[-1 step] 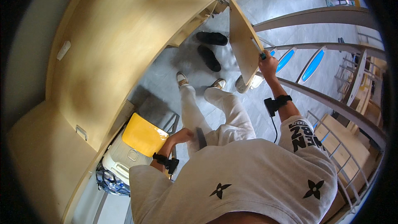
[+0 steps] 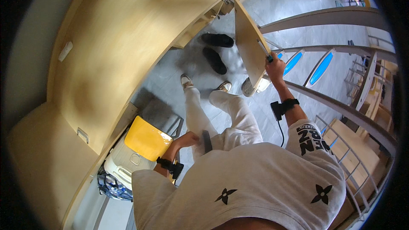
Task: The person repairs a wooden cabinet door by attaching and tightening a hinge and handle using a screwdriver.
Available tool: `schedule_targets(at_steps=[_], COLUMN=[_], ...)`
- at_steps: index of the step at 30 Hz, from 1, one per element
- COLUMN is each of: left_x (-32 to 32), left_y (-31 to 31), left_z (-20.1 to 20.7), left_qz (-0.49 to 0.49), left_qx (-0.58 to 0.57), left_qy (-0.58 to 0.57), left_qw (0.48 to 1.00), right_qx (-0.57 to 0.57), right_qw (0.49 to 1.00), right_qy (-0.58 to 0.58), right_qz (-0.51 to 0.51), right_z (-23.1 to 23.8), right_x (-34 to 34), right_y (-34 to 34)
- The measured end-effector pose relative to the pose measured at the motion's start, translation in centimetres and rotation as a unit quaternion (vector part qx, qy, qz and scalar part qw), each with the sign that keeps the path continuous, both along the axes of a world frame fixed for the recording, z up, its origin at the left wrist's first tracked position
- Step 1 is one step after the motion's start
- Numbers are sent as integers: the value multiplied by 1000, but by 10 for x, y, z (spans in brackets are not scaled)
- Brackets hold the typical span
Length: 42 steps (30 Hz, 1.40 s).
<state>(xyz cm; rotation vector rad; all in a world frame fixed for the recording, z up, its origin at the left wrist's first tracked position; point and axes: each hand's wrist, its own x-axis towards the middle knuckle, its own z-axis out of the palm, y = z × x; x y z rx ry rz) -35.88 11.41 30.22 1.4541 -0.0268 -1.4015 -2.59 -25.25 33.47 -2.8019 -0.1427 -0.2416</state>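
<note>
My right hand [image 2: 275,66] is raised and grips the lower edge of a light wooden door panel [image 2: 249,42] that swings out from the cabinet. A thin tool with a blue tip [image 2: 267,56] shows just above the fingers. My left hand [image 2: 187,139] hangs low against my left thigh with its fingers curled, and nothing shows in it. A dark strip [image 2: 206,141] lies on the trousers beside it. Each wrist wears a black band, and a cable runs down from the right one [image 2: 283,106].
A large wooden cabinet [image 2: 128,38] fills the left. A yellow lid [image 2: 147,138] sits on a white container [image 2: 123,164] by my left leg. A pair of black shoes [image 2: 217,40] lies on the grey floor ahead of my feet. Metal railings [image 2: 324,15] run on the right.
</note>
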Motion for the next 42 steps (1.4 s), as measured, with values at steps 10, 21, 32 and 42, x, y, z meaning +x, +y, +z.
schedule_targets(at_steps=[10,21,32,42], left_x=[37,171,277,287], left_y=[-33,-88,-104,-152], left_z=[-67,-121,-158,-156], left_qz=[133,257,479,417], left_qx=[73,106,104,125], left_qy=[-70,-237,216,-84], left_qw=[986,931,844,896], right_qx=[26,58,70,48], right_qw=[998,957,917,947], right_qy=[49,122,174,198], right_qz=[35,255,352,248], right_z=[-95,-105,-98,-98], right_x=[0,-69,-128,-156], right_y=[-18,6,-6,-36])
